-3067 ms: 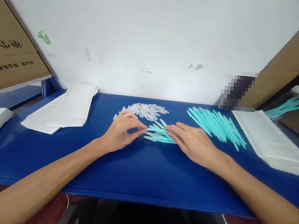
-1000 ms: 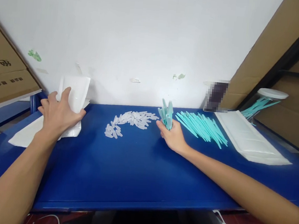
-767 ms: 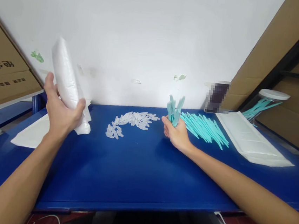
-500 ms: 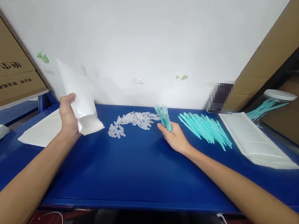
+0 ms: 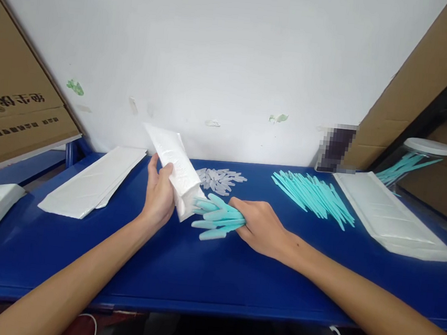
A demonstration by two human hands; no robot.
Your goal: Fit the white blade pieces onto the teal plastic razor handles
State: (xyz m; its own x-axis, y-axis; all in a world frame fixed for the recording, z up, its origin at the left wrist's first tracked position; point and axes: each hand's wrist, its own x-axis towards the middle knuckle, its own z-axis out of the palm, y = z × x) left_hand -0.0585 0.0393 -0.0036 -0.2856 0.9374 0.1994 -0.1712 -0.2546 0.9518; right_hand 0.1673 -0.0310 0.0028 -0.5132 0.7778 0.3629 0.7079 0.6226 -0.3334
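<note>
Left hand point(image 5: 160, 195): closed around one white pouch point(image 5: 174, 163), open end tilted down toward four o'clock. Right hand point(image 5: 261, 226): fist shut on a bundle of teal sticks point(image 5: 214, 218), tips at the pouch's mouth, above mid blue table point(image 5: 197, 275). Clear caps point(image 5: 221, 179) lay at twelve o'clock of the bundle, loose teal sticks point(image 5: 313, 195) at two, flat pouches point(image 5: 91, 181) at ten.

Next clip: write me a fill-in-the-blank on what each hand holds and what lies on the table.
1. The left hand holds a pouch whose colour is ____.
2. The right hand grips a bundle of teal sticks, their tips pointing to the person's ____.
3. The loose sticks lie to the ____ of the clear caps.
4. The colour of the table is ____.
Missing words: white; left; right; blue.
</note>
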